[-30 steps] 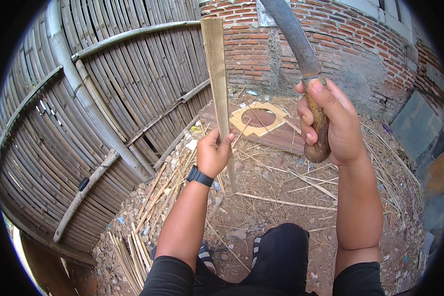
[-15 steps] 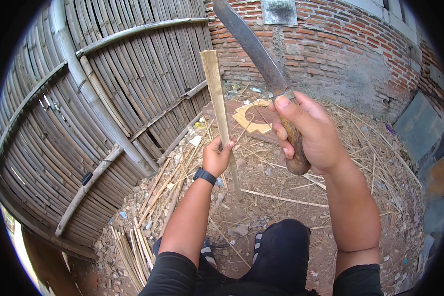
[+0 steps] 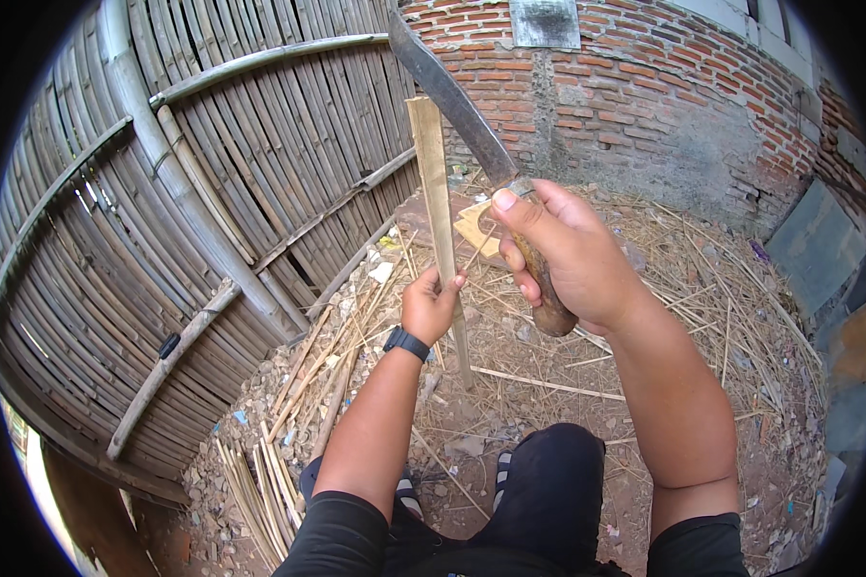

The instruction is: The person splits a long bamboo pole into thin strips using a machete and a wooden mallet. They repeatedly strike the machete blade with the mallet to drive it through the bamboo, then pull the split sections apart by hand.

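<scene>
A long split bamboo strip (image 3: pixel 436 192) stands upright, its lower end down at the ground. Around its middle, my left hand (image 3: pixel 431 306) is closed, a dark watch on the wrist. My right hand (image 3: pixel 577 252) grips the wooden handle of a machete (image 3: pixel 462 111). The dark curved blade points up and to the left, with its tip near the top edge. Blade and strip are close together near the strip's top; I cannot tell whether they touch.
A bamboo slat wall (image 3: pixel 212 163) runs along the left, and a brick wall (image 3: pixel 635 106) closes the back. Thin bamboo sticks (image 3: pixel 260 490) lie bundled at the lower left. Shavings and splinters litter the ground, with a yellow board piece (image 3: pixel 478 231) behind. Grey sheets (image 3: pixel 818 245) lean at right.
My right hand has moved left with the machete, bringing the blade closer to the strip. The strip's top has shifted slightly right, with my left hand still around it.
</scene>
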The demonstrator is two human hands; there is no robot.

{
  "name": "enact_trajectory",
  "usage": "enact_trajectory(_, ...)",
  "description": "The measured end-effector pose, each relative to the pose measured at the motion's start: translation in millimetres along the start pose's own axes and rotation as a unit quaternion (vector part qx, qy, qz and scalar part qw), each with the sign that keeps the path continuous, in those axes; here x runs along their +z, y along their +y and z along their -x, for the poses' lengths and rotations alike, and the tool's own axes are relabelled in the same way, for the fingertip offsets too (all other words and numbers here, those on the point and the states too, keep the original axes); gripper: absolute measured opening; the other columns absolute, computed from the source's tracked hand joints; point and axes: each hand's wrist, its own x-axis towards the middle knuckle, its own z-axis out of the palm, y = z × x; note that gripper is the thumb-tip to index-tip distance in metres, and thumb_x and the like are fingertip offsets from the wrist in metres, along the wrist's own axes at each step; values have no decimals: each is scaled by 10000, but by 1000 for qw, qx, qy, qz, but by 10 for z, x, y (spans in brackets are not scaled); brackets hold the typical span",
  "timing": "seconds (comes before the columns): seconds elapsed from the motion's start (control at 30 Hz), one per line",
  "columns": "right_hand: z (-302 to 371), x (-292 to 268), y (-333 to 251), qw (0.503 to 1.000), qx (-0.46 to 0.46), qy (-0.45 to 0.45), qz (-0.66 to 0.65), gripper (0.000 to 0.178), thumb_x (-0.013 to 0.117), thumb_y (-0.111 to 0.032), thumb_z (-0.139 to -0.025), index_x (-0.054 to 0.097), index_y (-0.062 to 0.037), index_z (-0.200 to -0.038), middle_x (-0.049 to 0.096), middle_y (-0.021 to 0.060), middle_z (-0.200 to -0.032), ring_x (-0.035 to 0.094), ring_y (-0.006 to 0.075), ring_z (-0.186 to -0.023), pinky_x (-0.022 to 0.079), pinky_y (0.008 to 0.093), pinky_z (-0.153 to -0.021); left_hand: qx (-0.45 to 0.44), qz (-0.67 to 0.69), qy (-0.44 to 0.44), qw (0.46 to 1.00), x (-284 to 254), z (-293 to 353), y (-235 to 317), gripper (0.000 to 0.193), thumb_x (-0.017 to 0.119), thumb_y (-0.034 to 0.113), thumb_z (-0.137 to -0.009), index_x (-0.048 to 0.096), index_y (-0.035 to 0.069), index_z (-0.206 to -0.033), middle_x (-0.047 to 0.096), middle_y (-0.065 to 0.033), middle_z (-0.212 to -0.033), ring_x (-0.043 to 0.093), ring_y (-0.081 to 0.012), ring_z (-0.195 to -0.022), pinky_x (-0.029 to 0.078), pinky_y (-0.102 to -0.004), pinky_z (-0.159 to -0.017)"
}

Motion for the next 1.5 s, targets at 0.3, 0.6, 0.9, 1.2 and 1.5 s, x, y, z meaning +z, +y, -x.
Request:
enact_trajectory(0.3,16,77,2,1000,-13,16,2,408,590,-376,-988,488,19,-990,559,28,-653,498,57,-468,395,209,-417,5,-2,8,1000,-8,7,1,180,702,169,-927,721,55,-1065,733,-55,-837,660,-86,-758,527,-266,-693)
enact_trajectory(0.6,25,75,16,999,-31,24,10,437,598,-389,-984,498,35,-1021,558,31,-644,499,59,-465,401,214,-416,-4,-1,18,1000,13,9,-15,162,708,171,-921,734,75,-1050,711,-40,-783,630,-78,-708,520,-266,-667)
enact_trajectory(0.9,31,78,13,996,-15,42,75,585,614,-423,-968,489,106,-1184,605,60,-684,541,67,-497,432,227,-442,17,-13,28,999,30,23,41,171,719,183,-915,734,69,-1042,711,-41,-760,640,-88,-695,524,-269,-664)
enact_trajectory(1.2,-4,258,42,996,-19,82,30,622,511,-322,-1014,233,-5,-1471,536,32,-718,464,92,-487,384,245,-443,67,-85,146,983,-137,234,379,403,671,137,-903,496,5,-1242,593,-99,-1070,585,-158,-924,486,-279,-767)
enact_trajectory(1.5,-38,540,107,999,-29,41,-17,842,449,-240,-999,-162,14,-1518,635,129,-893,609,173,-684,528,302,-616,44,29,-49,997,-554,524,1963,469,739,349,-902,538,-29,-1094,624,-80,-946,603,-106,-772,513,-264,-692)
